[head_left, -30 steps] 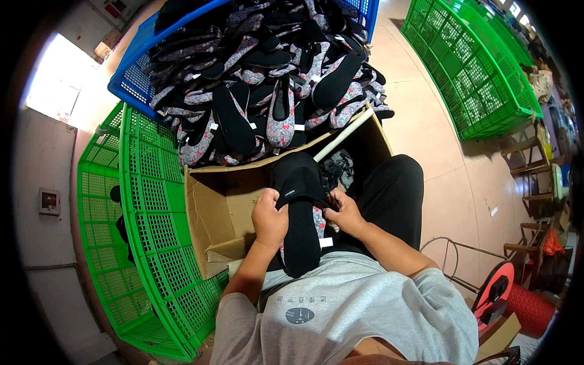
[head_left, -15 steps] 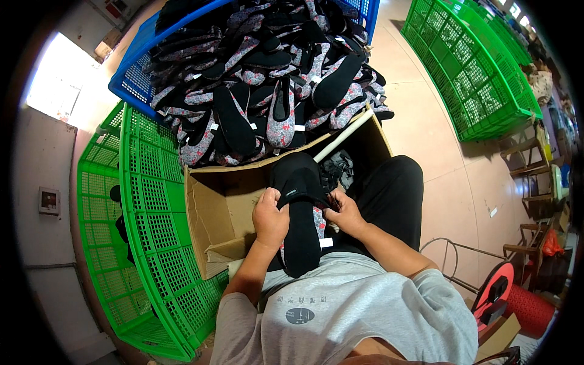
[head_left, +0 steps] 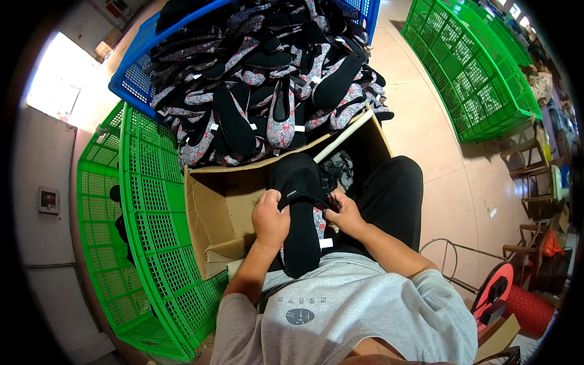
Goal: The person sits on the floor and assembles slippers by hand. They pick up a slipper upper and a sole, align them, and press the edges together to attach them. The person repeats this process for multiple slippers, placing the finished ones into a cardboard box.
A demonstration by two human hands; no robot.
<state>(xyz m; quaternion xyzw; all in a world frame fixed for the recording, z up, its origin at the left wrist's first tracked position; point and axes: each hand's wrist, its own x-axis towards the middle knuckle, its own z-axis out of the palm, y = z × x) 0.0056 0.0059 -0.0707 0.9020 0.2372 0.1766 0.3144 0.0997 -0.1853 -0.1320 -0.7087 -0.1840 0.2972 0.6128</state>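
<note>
Over my lap lies a slipper [head_left: 302, 240] with its black sole facing up, a grey and red patterned side showing at its right and a white tag beside it. Across its far end is a black fabric piece [head_left: 306, 184] with a small label. My left hand [head_left: 271, 218] is closed on the left edge of this fabric, by the slipper's side. On the other side my right hand [head_left: 345, 214] pinches the fabric's right edge. The fingertips of both hands are partly hidden.
In front of me stands an open cardboard box [head_left: 226, 207] with a pale rod [head_left: 344, 135] across it. Beyond it, a blue crate [head_left: 131, 79] is heaped with similar slippers. Green crates stand at left [head_left: 158, 243] and far right [head_left: 462, 73]. A red reel [head_left: 494, 297] sits at lower right.
The black fabric piece and its label have tilted slightly between my hands. Both hands stay in nearly the same place, and the slipper lies as before.
</note>
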